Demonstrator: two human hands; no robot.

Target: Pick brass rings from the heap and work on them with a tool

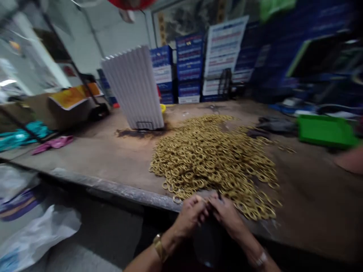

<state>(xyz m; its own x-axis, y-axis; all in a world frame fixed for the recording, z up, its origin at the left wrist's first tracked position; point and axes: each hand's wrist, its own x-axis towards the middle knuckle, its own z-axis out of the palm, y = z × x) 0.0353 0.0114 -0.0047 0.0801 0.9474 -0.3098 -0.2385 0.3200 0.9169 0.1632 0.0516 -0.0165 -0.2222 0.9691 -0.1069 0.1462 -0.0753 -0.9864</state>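
Note:
A wide heap of brass-coloured rings lies on the worktable, right in front of my hands. Over the table's near edge, my left hand is closed, its fingertips pinched together; what they grip is too small and blurred to name. My right hand meets it fingertip to fingertip, also closed. A short dark thin piece sticks up at the right fingers; its kind is unclear. The nearest rings lie just beyond both hands.
A corrugated grey panel stands upright behind the heap. To the right are a green tray, a dark cloth and another person's arm. Blue boxes are stacked at the back. A pink cloth lies left.

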